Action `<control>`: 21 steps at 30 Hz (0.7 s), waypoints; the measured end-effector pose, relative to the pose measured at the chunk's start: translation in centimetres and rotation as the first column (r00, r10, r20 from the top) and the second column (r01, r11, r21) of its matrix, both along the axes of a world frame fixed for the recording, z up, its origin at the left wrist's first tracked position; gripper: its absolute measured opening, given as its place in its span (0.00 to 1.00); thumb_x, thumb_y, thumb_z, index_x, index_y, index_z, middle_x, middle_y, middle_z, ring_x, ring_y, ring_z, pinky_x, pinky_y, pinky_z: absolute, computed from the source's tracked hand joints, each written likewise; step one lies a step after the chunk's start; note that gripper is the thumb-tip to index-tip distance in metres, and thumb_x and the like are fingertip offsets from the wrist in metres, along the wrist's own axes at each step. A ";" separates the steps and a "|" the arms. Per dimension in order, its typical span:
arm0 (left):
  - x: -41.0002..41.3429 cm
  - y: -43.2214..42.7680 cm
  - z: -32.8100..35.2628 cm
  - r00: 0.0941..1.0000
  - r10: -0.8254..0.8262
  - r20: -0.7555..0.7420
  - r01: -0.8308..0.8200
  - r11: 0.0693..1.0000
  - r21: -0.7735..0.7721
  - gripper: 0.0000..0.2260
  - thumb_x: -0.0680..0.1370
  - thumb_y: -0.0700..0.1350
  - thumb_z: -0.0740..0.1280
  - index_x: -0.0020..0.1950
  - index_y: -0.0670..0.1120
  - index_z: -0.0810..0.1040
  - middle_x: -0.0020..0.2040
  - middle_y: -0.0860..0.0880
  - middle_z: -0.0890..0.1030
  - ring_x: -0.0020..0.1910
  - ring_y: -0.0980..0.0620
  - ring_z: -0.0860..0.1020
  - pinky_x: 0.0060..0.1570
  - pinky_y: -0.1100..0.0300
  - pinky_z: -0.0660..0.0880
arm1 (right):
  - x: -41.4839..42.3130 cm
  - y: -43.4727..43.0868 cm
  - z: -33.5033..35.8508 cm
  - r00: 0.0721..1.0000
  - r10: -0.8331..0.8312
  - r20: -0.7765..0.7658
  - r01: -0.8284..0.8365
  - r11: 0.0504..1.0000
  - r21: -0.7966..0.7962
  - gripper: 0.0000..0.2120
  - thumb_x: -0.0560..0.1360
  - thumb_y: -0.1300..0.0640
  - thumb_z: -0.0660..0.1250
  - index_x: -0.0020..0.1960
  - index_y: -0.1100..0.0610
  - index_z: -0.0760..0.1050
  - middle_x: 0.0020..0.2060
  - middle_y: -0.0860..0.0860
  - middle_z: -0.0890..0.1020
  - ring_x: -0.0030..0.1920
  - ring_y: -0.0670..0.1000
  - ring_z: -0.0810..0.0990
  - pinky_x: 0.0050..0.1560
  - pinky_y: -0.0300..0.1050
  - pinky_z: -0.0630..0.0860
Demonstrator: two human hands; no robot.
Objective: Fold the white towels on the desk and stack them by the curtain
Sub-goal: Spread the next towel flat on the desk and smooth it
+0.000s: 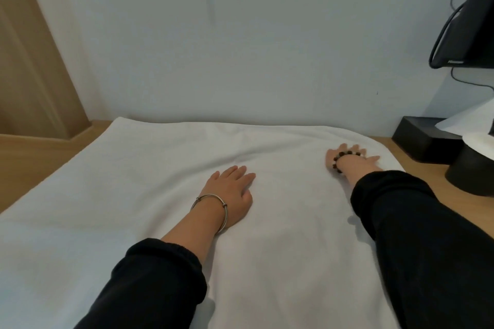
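Left hand (232, 192), right hand (347, 157), flat on towel (149, 168)

Black box (417, 139) beside round black container (470, 176), far right

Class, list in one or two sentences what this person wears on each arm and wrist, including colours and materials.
The left sleeve and right sleeve are black and long, with gathered cuffs. Behind the left hand sits a thin silver metal bangle. Behind the right hand is a bead bracelet mixing dark and pale beads.
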State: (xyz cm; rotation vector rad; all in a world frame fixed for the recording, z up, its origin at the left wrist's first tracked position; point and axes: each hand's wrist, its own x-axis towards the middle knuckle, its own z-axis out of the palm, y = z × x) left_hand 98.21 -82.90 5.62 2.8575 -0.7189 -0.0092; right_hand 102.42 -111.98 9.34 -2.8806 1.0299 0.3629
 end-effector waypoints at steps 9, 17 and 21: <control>-0.2 0.5 0.4 0.975 0.212 0.066 -0.218 0.969 0.113 0.24 0.81 0.52 0.45 0.78 0.54 0.45 0.79 0.52 0.41 0.76 0.49 0.37 0.72 0.42 0.38 | -3.9 13.6 -3.9 0.801 0.580 0.153 -0.589 0.808 0.020 0.27 0.80 0.41 0.39 0.78 0.46 0.42 0.78 0.48 0.41 0.77 0.52 0.40 0.72 0.65 0.41; 2.4 9.7 1.1 0.878 0.463 -0.123 -0.438 0.880 0.182 0.26 0.81 0.60 0.42 0.78 0.56 0.43 0.78 0.55 0.41 0.77 0.51 0.41 0.72 0.42 0.41 | -4.3 13.3 -3.3 0.781 0.602 0.164 -0.611 0.792 0.003 0.26 0.80 0.42 0.39 0.78 0.45 0.42 0.77 0.47 0.41 0.77 0.52 0.41 0.73 0.61 0.41; 1.4 15.5 1.5 0.781 0.609 -0.139 -0.573 0.787 0.227 0.26 0.80 0.61 0.42 0.78 0.57 0.42 0.78 0.53 0.40 0.77 0.48 0.42 0.73 0.42 0.43 | -4.5 13.8 -3.1 0.878 0.455 0.150 -0.460 0.888 -0.004 0.27 0.80 0.43 0.39 0.78 0.45 0.41 0.77 0.48 0.41 0.77 0.53 0.41 0.73 0.63 0.40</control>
